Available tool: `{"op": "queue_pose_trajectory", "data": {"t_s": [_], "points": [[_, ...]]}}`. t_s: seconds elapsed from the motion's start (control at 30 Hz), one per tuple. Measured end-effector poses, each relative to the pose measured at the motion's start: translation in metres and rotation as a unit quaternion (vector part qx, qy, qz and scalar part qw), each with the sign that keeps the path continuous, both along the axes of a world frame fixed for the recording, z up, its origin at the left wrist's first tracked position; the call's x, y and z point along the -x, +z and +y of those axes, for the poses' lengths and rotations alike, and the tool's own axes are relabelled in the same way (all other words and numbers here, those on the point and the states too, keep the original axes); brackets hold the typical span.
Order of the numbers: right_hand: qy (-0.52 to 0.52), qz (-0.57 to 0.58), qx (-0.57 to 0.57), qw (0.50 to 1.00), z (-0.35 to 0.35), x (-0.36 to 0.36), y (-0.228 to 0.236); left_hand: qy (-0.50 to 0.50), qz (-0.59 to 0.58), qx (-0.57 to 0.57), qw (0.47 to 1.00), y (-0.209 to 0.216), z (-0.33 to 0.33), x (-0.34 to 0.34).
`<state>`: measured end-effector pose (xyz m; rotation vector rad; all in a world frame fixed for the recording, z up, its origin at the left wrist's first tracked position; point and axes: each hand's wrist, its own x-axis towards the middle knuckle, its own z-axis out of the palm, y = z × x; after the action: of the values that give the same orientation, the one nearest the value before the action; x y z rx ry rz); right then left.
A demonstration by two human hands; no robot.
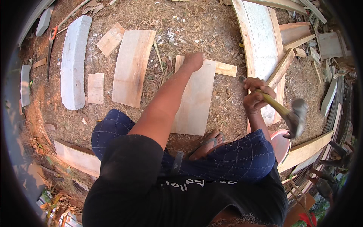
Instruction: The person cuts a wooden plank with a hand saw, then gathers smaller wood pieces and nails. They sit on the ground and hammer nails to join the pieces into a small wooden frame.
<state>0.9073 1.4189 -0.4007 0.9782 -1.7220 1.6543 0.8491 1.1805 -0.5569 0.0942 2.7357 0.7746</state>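
Observation:
My right hand (258,94) is wrapped round the yellow handle of a claw hammer (297,117). The hammer's dark metal head hangs to the lower right, slightly blurred. At the far end of a flat wooden board (194,98), my left hand (193,61) is closed with its fingers pinched together. What those fingers hold, if anything, is too small to make out. This board lies on the ground in front of my sandalled foot (208,145). A short wooden strip (226,69) sticks out to the right from the board's far end.
Left of the board lie a wider plank (133,68), two small wood pieces, a pale long block (75,64) and an orange-handled saw (52,36). Long planks (261,45) and a timber beam (281,68) lie on the right. A round pinkish container (280,145) stands beside my right knee.

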Motion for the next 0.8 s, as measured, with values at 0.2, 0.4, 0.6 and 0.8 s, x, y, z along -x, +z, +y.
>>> {"op": "queue_pose_trajectory", "data": {"t_s": [0.2,0.4,0.6,0.8], "points": [[-0.057,-0.385,-0.488,0.781,0.021,-0.036,-0.055,-0.003,0.005,0.024,1.0,-0.019,-0.011,-0.005],[0.024,-0.143,0.039,0.989,-0.019,0.001,0.095,0.039,-0.024,0.027,0.999,-0.019,-0.022,-0.002],[-0.088,-0.4,-0.599,0.688,0.043,-0.039,-0.104,0.007,0.004,-0.006,1.0,-0.014,-0.005,0.006],[-0.055,-0.359,-0.271,0.891,0.011,-0.014,0.03,0.039,-0.027,0.013,0.999,-0.011,-0.017,-0.01]]}}
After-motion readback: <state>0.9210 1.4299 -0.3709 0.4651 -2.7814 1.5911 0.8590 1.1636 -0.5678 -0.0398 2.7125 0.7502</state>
